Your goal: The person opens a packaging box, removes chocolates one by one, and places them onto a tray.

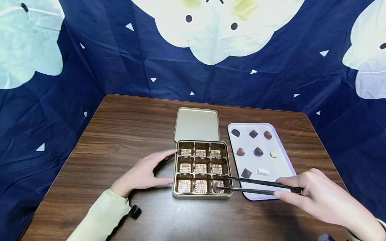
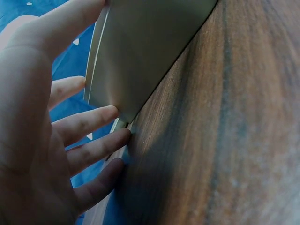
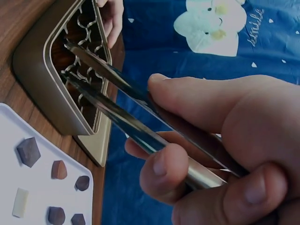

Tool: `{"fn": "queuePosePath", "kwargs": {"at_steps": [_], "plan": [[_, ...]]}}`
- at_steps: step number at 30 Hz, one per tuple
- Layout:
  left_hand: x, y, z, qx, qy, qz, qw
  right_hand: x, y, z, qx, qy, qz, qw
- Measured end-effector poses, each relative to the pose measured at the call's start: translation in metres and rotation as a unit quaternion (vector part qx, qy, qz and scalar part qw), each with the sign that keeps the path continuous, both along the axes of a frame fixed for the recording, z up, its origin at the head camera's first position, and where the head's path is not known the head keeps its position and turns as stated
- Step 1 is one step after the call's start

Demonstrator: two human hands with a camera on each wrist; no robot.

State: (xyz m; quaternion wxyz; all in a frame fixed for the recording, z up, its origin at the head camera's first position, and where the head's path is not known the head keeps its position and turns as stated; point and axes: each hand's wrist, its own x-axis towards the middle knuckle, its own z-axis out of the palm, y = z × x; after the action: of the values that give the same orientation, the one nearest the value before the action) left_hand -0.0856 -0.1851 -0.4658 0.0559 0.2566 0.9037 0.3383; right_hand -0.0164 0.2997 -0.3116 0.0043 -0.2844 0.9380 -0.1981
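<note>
My right hand [image 1: 319,197] grips a pair of dark metal tongs [image 3: 117,108], thumb on one arm and fingers round the other. The tongs' tips stand apart over the front right compartment of a gold tin [image 1: 201,196] with a divided tray. A brownish chocolate [image 1: 216,187] lies in that compartment, beside the nearer tip; whether they touch I cannot tell. At the tin's left side is my left hand [image 1: 144,172], fingers spread, thumb and fingertips at its wall. In the left wrist view, extended fingers [image 2: 89,124] reach the tin's side [image 2: 136,51].
A white tray [image 1: 281,167] right of the tin carries several dark, brown and white chocolates, spaced apart. The gold lid [image 1: 197,124] lies behind the tin. All stand on a brown wooden table [image 1: 126,124], with a dark blue patterned cloth [image 1: 120,67] behind.
</note>
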Motion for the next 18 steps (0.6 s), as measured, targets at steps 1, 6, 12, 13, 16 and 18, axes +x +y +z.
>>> {"fn": "queuePosePath", "kwargs": {"at_steps": [1,6,12,13,16,18], "plan": [[0.0,0.0,0.0,0.0,-0.001,0.0,1.0,-0.001,-0.002,0.001,0.007,-0.001,0.003,1.0],[0.0,0.0,0.001,0.0,-0.001,-0.001,1.0,-0.007,-0.013,0.005,0.026,-0.022,0.027,0.9991],[0.0,0.0,0.002,0.001,0.004,-0.001,1.0,-0.015,-0.026,0.011,0.068,-0.039,0.025,0.9966],[0.001,0.0,0.001,0.001,0.004,-0.001,1.0,-0.015,-0.029,0.012,0.077,-0.038,0.023,0.996],[0.001,0.0,0.001,0.001,0.005,-0.001,1.0,-0.017,-0.036,0.015,0.108,-0.048,0.008,0.9929],[0.001,0.0,0.001,0.002,0.003,-0.002,1.0,-0.018,-0.041,0.018,0.126,-0.059,-0.001,0.9903]]}}
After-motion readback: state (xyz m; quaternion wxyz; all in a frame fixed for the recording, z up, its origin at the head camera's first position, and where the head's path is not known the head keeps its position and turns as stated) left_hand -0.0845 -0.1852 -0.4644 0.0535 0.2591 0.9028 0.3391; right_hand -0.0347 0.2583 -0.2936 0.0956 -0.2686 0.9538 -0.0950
